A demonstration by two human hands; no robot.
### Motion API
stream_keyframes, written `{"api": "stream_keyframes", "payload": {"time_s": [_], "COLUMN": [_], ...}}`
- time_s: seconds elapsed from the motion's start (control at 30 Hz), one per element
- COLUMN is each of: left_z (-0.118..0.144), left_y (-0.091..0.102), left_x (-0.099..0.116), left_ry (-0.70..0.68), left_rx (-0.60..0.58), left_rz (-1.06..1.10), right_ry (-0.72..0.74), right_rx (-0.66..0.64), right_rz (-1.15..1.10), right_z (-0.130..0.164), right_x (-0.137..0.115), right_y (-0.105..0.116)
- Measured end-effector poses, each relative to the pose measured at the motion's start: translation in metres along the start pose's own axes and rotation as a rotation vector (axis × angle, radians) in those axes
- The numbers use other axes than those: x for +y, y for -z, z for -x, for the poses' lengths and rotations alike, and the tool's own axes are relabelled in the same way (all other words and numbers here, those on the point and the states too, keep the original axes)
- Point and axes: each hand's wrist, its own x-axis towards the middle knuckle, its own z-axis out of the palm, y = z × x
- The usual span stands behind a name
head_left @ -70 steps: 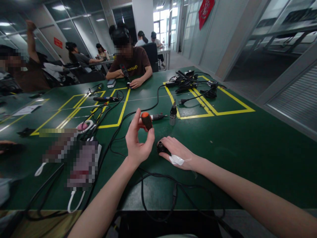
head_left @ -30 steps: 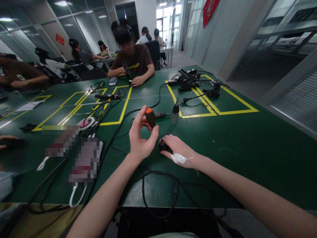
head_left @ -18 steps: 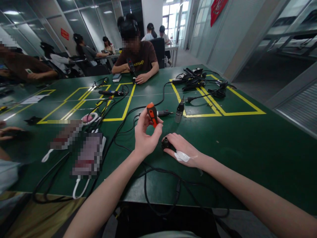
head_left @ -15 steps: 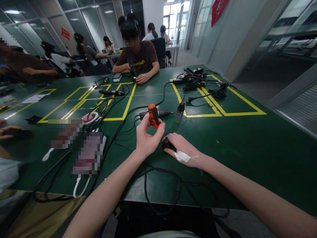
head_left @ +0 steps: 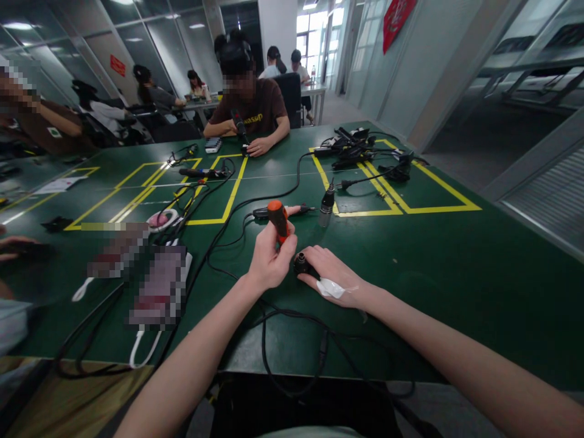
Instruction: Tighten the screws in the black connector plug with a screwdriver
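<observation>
My left hand (head_left: 268,258) grips a short screwdriver with an orange and black handle (head_left: 277,219), held nearly upright above the green table (head_left: 456,274). Right beside it, my right hand (head_left: 329,275) lies on the table and holds a small black cylindrical part (head_left: 300,264) with a metal end pointing up. A white plaster sits on the back of that hand. The screwdriver's tip is hidden behind my fingers, close to the black part.
A black corded tool (head_left: 278,211) and a grey upright cylinder (head_left: 326,207) lie just beyond my hands. Black cables (head_left: 292,328) loop across the near edge. More tools and plugs (head_left: 351,149) sit far right. A person in a brown shirt (head_left: 249,112) works opposite; another hand (head_left: 16,246) is at the left.
My left hand has closed its fingers around the screwdriver and brought it down and right, closer to the black part. My right hand has stayed on the part.
</observation>
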Motion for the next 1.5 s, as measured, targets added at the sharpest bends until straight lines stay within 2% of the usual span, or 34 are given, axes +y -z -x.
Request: {"api": "stream_keyframes", "payload": {"time_s": [0.13, 0.3, 0.67, 0.97, 1.5], "left_z": [-0.003, -0.008, -0.01, -0.012, -0.014], "left_y": [-0.001, 0.002, 0.002, 0.005, 0.008], "left_x": [0.008, 0.012, 0.004, 0.001, 0.008], "left_ry": [0.062, 0.166, 0.28, 0.294, 0.386], "left_rx": [-0.028, -0.128, -0.028, -0.042, -0.064], "left_rz": [-0.015, -0.002, 0.018, -0.002, 0.159], "right_ry": [0.002, 0.0, -0.017, -0.016, -0.02], "right_rx": [-0.001, -0.008, -0.016, -0.02, -0.028], "right_rz": [0.008, 0.013, 0.009, -0.001, -0.016], "right_z": [-0.001, -0.001, -0.001, 0.0, -0.001], "right_x": [0.0, 0.001, 0.001, 0.001, 0.002], "right_y": [-0.001, -0.005, -0.005, -0.004, -0.005]}}
